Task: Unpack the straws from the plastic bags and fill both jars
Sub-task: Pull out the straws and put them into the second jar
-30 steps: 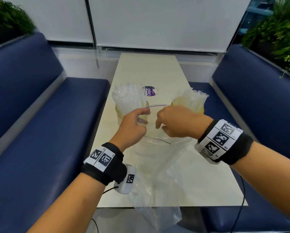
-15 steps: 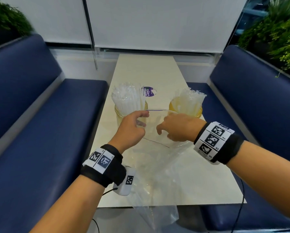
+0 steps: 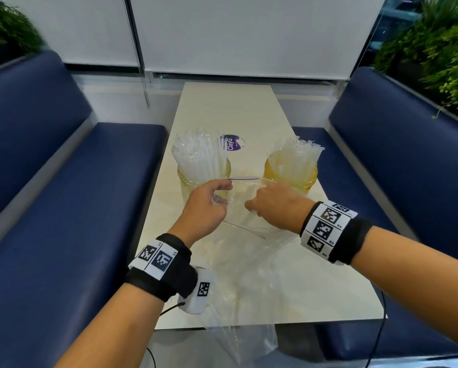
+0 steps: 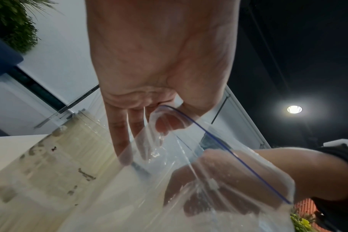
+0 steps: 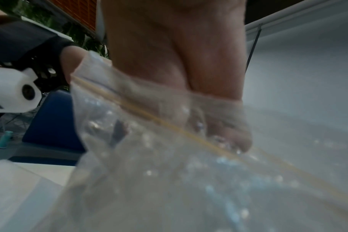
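Observation:
Two glass jars stand mid-table, each packed with upright clear-wrapped straws: the left jar (image 3: 204, 176) and the right jar (image 3: 291, 172). In front of them I hold an empty clear zip bag (image 3: 245, 205) by its mouth, its blue seal line stretched between my hands. My left hand (image 3: 209, 205) pinches the bag's left corner (image 4: 163, 116). My right hand (image 3: 273, 205) grips the bag's right side, fingers curled into the plastic (image 5: 218, 125). The bag (image 4: 199, 180) looks empty in both wrist views.
A second empty clear bag (image 3: 243, 314) lies on the beige table (image 3: 230, 110) and hangs over its near edge. A purple-and-white sticker (image 3: 231, 143) sits behind the jars. Blue bench seats (image 3: 76, 195) flank the table, with plants behind.
Both hands have drawn slightly apart, pulling the bag's mouth taut between them; the head view has shifted a little. The jars have not moved.

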`<move>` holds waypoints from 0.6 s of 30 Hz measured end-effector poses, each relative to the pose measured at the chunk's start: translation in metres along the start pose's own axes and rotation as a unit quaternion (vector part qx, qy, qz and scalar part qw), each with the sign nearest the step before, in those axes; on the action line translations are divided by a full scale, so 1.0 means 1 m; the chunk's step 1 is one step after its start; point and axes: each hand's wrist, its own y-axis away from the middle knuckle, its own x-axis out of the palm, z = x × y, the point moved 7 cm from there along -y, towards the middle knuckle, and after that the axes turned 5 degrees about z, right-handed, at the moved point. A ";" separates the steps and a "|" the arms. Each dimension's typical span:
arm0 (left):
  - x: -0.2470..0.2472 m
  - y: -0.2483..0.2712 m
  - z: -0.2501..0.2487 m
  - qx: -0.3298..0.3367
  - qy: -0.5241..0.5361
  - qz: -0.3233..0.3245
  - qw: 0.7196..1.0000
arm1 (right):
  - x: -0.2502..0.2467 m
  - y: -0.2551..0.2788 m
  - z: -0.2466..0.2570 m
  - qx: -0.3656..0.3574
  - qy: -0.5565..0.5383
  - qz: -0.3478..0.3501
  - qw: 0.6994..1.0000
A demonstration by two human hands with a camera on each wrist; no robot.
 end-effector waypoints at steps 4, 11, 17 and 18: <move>0.000 -0.001 0.003 -0.001 0.001 -0.005 1.000 | 0.001 0.000 0.002 -0.001 -0.005 -0.008 1.000; 0.002 -0.001 0.003 0.004 0.015 -0.007 1.000 | -0.003 0.000 -0.003 -0.021 -0.047 0.013 0.999; 0.017 0.000 0.004 0.030 0.045 0.024 0.998 | -0.051 0.016 -0.024 0.008 -0.112 0.024 0.993; 0.021 0.000 0.004 0.033 0.050 0.022 0.998 | -0.062 0.019 -0.026 0.011 -0.113 0.020 0.993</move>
